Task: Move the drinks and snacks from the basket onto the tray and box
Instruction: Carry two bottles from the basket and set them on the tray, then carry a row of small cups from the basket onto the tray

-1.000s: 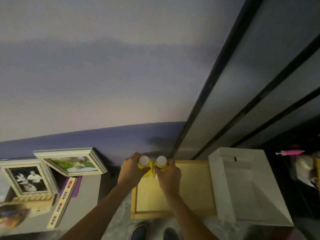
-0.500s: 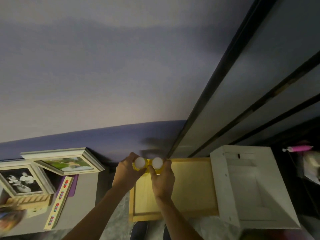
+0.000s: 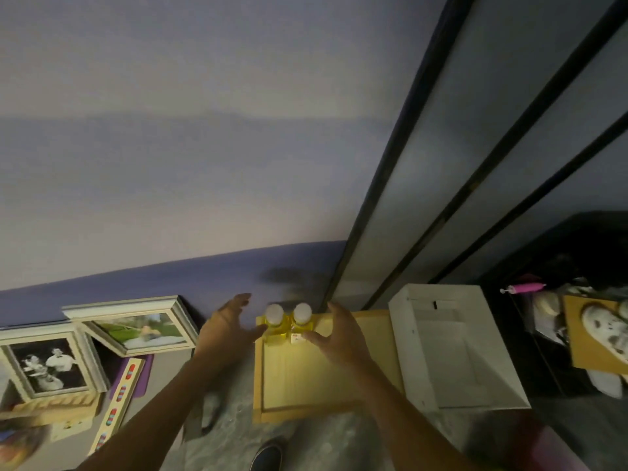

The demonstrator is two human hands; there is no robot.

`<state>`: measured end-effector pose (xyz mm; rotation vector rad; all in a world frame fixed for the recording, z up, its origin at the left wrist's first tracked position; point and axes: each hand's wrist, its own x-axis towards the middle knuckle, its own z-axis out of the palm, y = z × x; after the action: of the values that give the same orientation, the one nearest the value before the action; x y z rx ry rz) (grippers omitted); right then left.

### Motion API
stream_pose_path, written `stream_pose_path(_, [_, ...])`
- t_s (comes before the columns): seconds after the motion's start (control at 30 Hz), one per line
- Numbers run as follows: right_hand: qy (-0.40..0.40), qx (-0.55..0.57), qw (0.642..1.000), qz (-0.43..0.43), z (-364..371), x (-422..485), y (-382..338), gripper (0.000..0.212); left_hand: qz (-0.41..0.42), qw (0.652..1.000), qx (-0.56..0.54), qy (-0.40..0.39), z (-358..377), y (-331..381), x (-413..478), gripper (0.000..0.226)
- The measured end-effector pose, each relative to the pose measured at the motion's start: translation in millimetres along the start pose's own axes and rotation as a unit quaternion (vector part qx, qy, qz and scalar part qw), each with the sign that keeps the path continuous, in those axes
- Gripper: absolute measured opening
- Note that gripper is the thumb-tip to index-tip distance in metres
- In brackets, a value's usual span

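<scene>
Two small yellow drink bottles with white caps, the left bottle [image 3: 274, 322] and the right bottle [image 3: 301, 321], stand side by side at the far left corner of the wooden tray [image 3: 326, 385] on the floor. My left hand [image 3: 228, 326] hovers just left of them, fingers spread, holding nothing. My right hand [image 3: 336, 333] hovers just right of them, also spread and empty. A white open box [image 3: 455, 348] sits right of the tray. No basket is clearly visible.
Two picture frames [image 3: 136, 326] lean by the purple wall at left, with a long wooden strip [image 3: 117, 399] beside them. A dark shelf unit [image 3: 577, 328] with items stands at right. My shoe [image 3: 266, 455] is near the tray's front edge.
Both hands, which were gripping the two bottles, have let go and spread apart to either side. The bottles now stand on the tray's far left corner.
</scene>
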<state>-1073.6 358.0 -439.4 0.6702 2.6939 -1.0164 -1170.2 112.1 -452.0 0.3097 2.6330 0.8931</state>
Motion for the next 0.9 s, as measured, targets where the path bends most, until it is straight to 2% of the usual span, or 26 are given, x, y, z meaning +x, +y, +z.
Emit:
stream_pose_path(0.23, [0.0,-0.107,0.983,-0.15,-85.8,-38.1,-49.1,0.105,0.023,0.996,0.033,0.076,-89.8,33.3,-80.2,0.093])
stream_pose_path(0.33, [0.013,-0.16,0.964,-0.212,-103.6,-65.5,-82.7,0.106,0.031,0.987,0.091,0.131,-119.7,42.9,-131.5,0.094])
stream_pose_path(0.43, [0.021,-0.166,0.949,-0.267,-109.4,-95.7,-119.8,0.109,0.01,0.975,0.118,0.186,-146.5,44.8,-183.4,0.094])
stream_pose_path(0.67, [-0.03,-0.147,0.913,-0.379,-81.1,-167.1,-222.1,0.113,-0.07,0.95,0.119,0.28,-208.6,14.3,-317.5,0.097])
stream_pose_path(0.9, [-0.111,-0.158,0.858,-0.476,-0.5,-243.0,-328.5,0.113,-0.166,0.916,0.11,0.347,-265.5,-62.9,-445.5,0.091])
